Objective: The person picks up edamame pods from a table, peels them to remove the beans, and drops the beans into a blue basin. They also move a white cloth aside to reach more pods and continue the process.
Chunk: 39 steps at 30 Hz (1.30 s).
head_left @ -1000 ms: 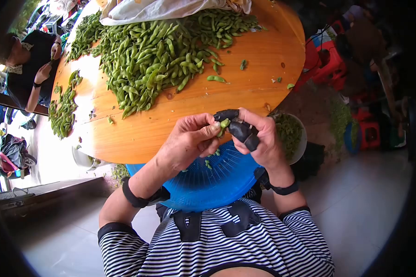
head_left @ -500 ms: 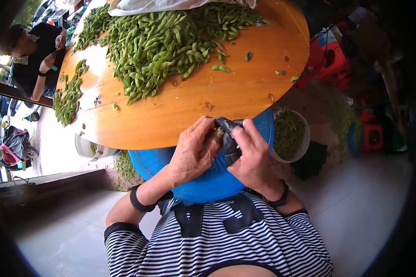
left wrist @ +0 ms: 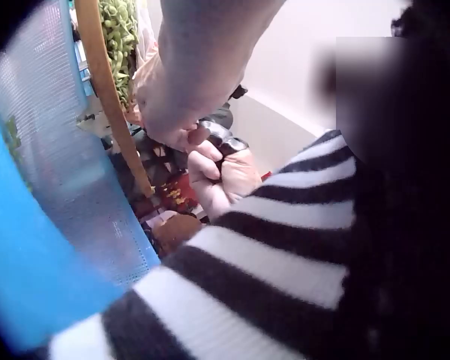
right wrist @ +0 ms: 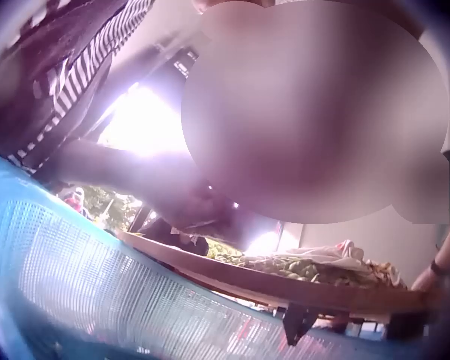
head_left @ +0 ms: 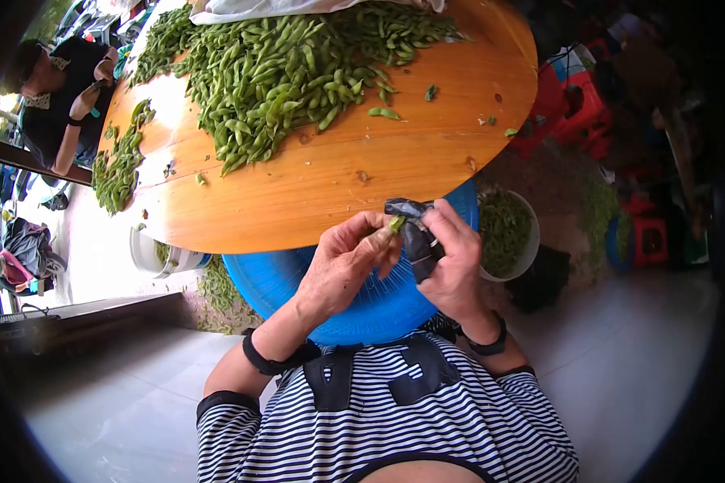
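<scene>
left hand point(head_left: 340, 266) and right hand point(head_left: 456, 262) pinch green pod point(head_left: 396, 224) over blue basket point(head_left: 362, 315); white bucket point(head_left: 532, 251) holds green pieces point(head_left: 501, 233).

Across the upper middle of your frame spans the rounded, orange-brown wooden surface point(head_left: 427, 137). On it, toward the top, lies the large heap of green bean pods point(head_left: 274, 88), with the white cloth point(head_left: 298, 6) behind. A narrow green pod strip point(head_left: 119, 169) lies along its left side. Before you, partly under its near edge, is the round blue plastic basin point(head_left: 370, 318). The round white bucket point(head_left: 532, 249) stands just right of the basin, green plant pieces point(head_left: 501, 233) inside.
</scene>
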### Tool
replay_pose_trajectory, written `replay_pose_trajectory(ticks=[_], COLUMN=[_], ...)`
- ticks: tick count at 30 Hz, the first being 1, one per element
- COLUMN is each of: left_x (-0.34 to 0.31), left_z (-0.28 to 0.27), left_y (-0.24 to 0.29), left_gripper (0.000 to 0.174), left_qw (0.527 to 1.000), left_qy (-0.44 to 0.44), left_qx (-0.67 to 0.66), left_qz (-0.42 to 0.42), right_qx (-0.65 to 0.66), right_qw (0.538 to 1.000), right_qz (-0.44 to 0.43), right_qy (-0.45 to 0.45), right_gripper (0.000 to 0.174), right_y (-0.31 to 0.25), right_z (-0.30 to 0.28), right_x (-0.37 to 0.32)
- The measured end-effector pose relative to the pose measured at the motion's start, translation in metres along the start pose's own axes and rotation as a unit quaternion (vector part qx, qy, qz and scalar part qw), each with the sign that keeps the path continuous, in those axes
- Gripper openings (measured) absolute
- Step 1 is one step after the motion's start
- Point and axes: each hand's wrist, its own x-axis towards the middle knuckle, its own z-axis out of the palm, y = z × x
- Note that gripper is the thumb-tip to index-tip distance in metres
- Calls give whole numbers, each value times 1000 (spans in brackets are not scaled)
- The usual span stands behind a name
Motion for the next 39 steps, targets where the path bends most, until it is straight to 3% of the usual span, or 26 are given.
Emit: replay_pose_trajectory(ticks=[1, 3, 4, 5, 6, 9, 11, 14, 16, 23, 25, 26, 28, 30, 32, 34, 35, 37, 38, 39], left_x=[-1, -1, -1, -1, 0, 1, 1, 1, 1, 0, 0, -1, 0, 1, -1, 2, 3, 3, 4, 4], left_z=[0, -3, -7, -8, -8, -5, -5, -7, -7, -3, -1, 0, -3, -4, -5, -6, -6, -6, -5, -4], left_y=[3, 1, 3, 5, 5, 6, 6, 4, 3, 4, 4, 4, 0, -1, 2, -4, -7, -11, -12, -12], left_gripper=[10, 12, 11, 11, 11, 11, 10, 11, 10, 9, 9, 10, 9, 9, 13, 15, 17, 22, 20, 19], left_qw=[998, 997, 997, 997, 997, 994, 988, 987, 984, 979, 977, 973, 972, 970, 995, 995, 991, 995, 993, 991], left_qy=[3, 29, 32, 35, 36, 65, 76, 84, 96, 113, 120, 128, 126, 125, 89, 68, 45, 16, 18, 21], left_qx=[53, 58, 55, 52, 51, 87, 134, 135, 147, 161, 169, 179, 186, 193, 28, -31, -90, -72, -95, -118], left_qz=[-36, -32, -38, -45, -45, 16, 31, 21, 29, 48, 57, 66, 70, 73, -36, -60, -82, -72, -67, -62], right_qx=[46, 82, 249, 404, 482, 515, 484, 502, 412, 378, 522, 523, 411, 380, 347, 474, 474, 540, 540, 437], right_qw=[998, 996, 956, 871, 837, 805, 816, 810, 850, 868, 786, 786, 852, 875, 896, 838, 838, 791, 791, 856], right_qz=[37, 18, 148, 271, 252, 263, 281, 271, 288, 284, 277, 279, 287, 257, 226, 215, 216, 241, 241, 239], right_qy=[-28, -13, -42, -70, -65, -135, -146, -136, -158, -151, -178, -178, -152, -155, -158, -164, -164, -156, -156, -138], right_gripper=[24, 17, 19, 23, 37, 44, 48, 33, 13, 9, 10, 10, 21, 24, 27, 23, 23, 15, 15, 16], right_y=[4, 12, 11, 10, 11, 20, 24, 24, 18, 19, 22, 21, 18, 21, 27, 34, 34, 34, 30, 22], right_z=[-3, -2, -4, -6, -6, -7, -7, -6, -9, -9, -13, -12, -8, -8, -6, -6, -6, -7, -6, -6], right_x=[2, 2, 2, 2, 5, 4, 0, -1, 4, 4, 4, 4, 4, 3, 1, -2, -3, -5, -2, 2])
